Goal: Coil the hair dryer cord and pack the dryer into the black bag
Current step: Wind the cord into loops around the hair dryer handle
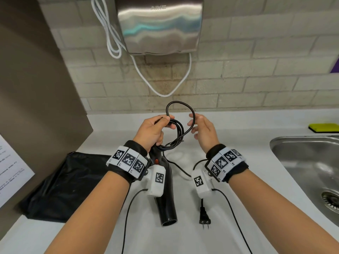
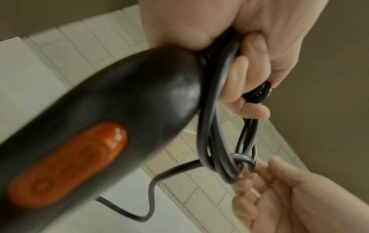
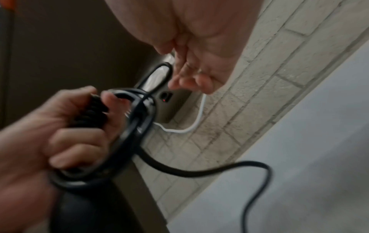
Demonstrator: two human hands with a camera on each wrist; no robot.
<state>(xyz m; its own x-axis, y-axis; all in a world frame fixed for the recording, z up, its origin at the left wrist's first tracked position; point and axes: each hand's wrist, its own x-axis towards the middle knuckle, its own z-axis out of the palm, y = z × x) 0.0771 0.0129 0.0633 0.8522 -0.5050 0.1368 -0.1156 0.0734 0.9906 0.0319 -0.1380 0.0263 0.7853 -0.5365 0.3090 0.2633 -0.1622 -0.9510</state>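
Nearest the viewer, the plug [image 1: 204,218] lies flat on the white table [image 1: 238,129], its prongs toward the viewer, and a loose tail of the cord [image 1: 176,132] runs away from it, so the coiling is judged unfinished. Just left of it the hair dryer [image 1: 167,202] hangs nozzle-down, close over or touching the table; which cannot be told. It looks rigid, smooth and fairly light, best held at the handle end where the ribbed cord sleeve gives purchase. The black bag [image 1: 60,186] lies flat and limp at the left of the table, well apart from the plug; it looks soft enough to need one hand to hold its mouth wide. Further out, the left hand [image 1: 152,131] is raised with bent wrist, fingers curled round the handle end and the gathered loops together. The cord seems springy and semi-stiff, so its loops will likely spring apart unless pinched where they cross. The right hand [image 1: 202,130] stands just beside the newest loop, palm inward, fingers relaxed and spread, gripping nothing. Beyond, a steel hand dryer [image 1: 159,24] hangs on the tiled wall.
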